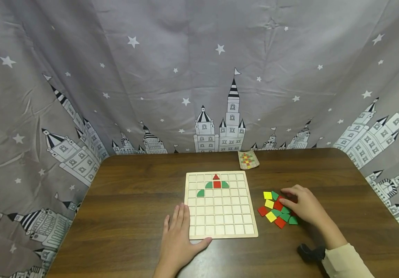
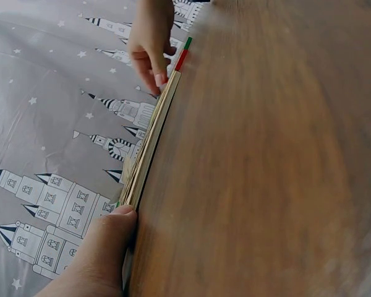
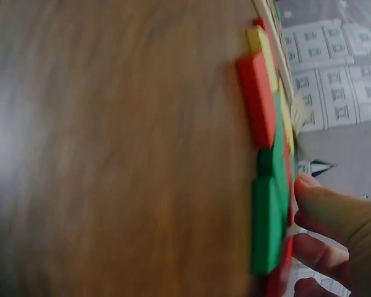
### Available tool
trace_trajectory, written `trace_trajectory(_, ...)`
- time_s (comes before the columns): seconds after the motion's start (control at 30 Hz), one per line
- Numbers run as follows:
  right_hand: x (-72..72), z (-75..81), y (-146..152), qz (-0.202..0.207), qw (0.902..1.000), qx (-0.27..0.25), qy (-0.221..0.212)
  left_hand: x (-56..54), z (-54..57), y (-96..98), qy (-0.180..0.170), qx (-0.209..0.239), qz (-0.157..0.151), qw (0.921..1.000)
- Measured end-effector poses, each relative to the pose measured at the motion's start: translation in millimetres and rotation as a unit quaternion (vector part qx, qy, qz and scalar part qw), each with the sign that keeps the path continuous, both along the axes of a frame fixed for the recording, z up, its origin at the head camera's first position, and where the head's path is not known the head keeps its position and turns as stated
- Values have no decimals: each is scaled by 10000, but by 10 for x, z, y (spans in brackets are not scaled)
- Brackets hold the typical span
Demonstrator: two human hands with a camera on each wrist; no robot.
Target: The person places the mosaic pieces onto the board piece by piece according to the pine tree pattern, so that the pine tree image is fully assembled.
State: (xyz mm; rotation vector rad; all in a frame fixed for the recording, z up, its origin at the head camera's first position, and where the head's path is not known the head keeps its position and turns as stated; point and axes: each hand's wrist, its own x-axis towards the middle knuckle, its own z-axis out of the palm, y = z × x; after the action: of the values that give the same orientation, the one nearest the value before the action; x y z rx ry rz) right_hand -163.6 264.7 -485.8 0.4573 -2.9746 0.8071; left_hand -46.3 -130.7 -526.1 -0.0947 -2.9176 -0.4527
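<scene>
The person's left hand lies relaxed against the wooden board to its right. The right hand, thumb and fingers parted, reaches over coloured tiles mostly left of it.

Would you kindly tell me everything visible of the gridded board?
The gridded board looks like pale wood, squarish, with a border around rows of square cells. It lies flat on the table; the left hand touches it around its near left corner. Five pieces, two red and three green, occupy cells toward its far side.
</scene>
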Motion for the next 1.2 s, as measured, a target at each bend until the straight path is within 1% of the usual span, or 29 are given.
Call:
trace_trajectory(0.17, -22, -43, 57, -32, 9999, -90, -40, 3, 1, 0, -28, 10, 5, 10000)
trace_trajectory(0.43, -75, -24, 54, -64, 9999, -56, 95, 9, 8, 1, -42, 43, 14, 10000)
trace_trajectory(0.53, -80, -29, 61, -59, 10000, -34, 70, 9, 12, 2, -60, 70, 10, 10000)
trace_trajectory(0.77, -87, -41, 72, 105, 9999, -26, 0, 8, 15, 2, -75, 36, 17, 10000)
trace_trajectory(0.93, -92, -28, 46, 175, 9995, 221, 120, 8, 14, -2, -26, 35, 1, 10000)
trace_trajectory(1.1, -98, -7, 20, 189, 9985, 472, 180, 3, 13, -6, -52, 27, 15, 10000)
trace_trajectory(1.2, -106, -5, 16, 258, 9966, 706, 329, 3, 13, -6, -77, 14, 12, 10000)
